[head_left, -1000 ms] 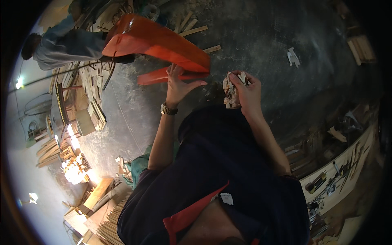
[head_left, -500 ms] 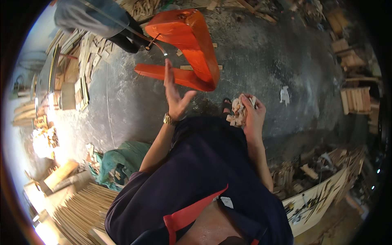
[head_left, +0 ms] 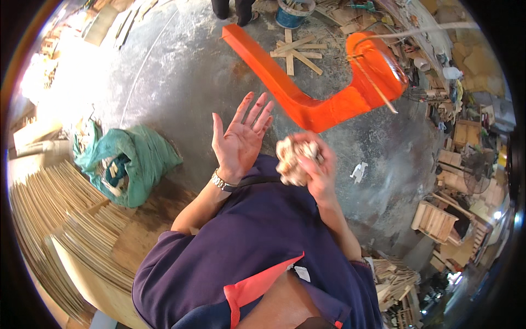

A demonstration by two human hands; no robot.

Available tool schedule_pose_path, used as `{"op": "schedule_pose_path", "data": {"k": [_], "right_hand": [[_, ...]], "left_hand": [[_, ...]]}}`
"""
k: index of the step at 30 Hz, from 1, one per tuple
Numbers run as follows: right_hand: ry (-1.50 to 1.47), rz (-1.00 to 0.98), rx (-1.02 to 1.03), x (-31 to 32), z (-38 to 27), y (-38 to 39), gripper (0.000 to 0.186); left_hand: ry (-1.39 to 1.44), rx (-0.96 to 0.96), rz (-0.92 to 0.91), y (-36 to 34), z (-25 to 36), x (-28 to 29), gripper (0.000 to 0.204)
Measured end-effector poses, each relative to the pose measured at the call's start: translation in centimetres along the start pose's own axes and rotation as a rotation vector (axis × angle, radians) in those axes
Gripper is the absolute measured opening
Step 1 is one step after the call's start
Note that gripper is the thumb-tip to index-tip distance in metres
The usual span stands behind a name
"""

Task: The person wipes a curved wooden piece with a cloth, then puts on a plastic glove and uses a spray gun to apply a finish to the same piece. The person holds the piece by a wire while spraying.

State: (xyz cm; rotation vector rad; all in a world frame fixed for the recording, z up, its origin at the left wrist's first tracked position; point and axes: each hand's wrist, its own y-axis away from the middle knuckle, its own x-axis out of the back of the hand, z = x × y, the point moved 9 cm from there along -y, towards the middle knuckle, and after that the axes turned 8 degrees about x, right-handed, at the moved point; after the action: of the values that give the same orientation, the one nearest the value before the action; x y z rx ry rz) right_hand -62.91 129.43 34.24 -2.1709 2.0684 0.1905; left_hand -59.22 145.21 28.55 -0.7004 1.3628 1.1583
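Observation:
A crumpled cream rag (head_left: 291,164) is gripped in my right hand (head_left: 323,174), raised in front of my waist and a little blurred. To its left my left hand (head_left: 240,143) is held palm up, fingers spread and nothing in them; reddish smudges show on the skin. Just beyond both hands is a long, glossy orange piece (head_left: 307,107) with a bent, hook-like shape and a thick rounded end at the right. A cord (head_left: 375,88) runs across that thick end. Neither hand appears to touch the orange piece, though the right one overlaps its lower edge in view.
Crossed wooden strips (head_left: 298,52) lie on the floor beyond, near a blue bucket (head_left: 290,17) and another person's legs (head_left: 233,8). On the left stand a green sack (head_left: 150,164) and stacked thin boards (head_left: 60,203). Wooden pieces (head_left: 433,221) and a fan (head_left: 478,176) are at right.
My view has turned, so the orange piece now appears farther right and differently angled. My left hand has turned palm up. The rag, still in my right hand, has come closer to the left.

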Motion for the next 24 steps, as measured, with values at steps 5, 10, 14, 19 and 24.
{"op": "schedule_pose_path", "data": {"k": [5,10,14,19,24], "right_hand": [[0.47,-0.117,0.445,-9.0,1.1,-4.1,0.058],[0.556,-0.255,0.494,-13.7,5.0,-4.8,0.063],[0.505,-0.218,0.29,-12.1,7.9,-5.7,0.063],[0.579,-0.154,0.348,-10.4,8.3,-5.4,0.057],[0.635,0.0,0.28,-7.5,9.8,-6.2,0.052]], "left_hand": [[0.005,0.15,0.141,3.2,-0.4,2.7,0.081],[0.066,0.192,0.256,5.9,-0.4,6.4,0.079],[-0.105,0.166,0.274,7.2,-0.5,8.4,0.077],[-0.298,0.188,0.245,8.0,-0.8,10.2,0.07],[-0.57,0.141,0.084,7.2,2.2,9.3,0.059]]}}
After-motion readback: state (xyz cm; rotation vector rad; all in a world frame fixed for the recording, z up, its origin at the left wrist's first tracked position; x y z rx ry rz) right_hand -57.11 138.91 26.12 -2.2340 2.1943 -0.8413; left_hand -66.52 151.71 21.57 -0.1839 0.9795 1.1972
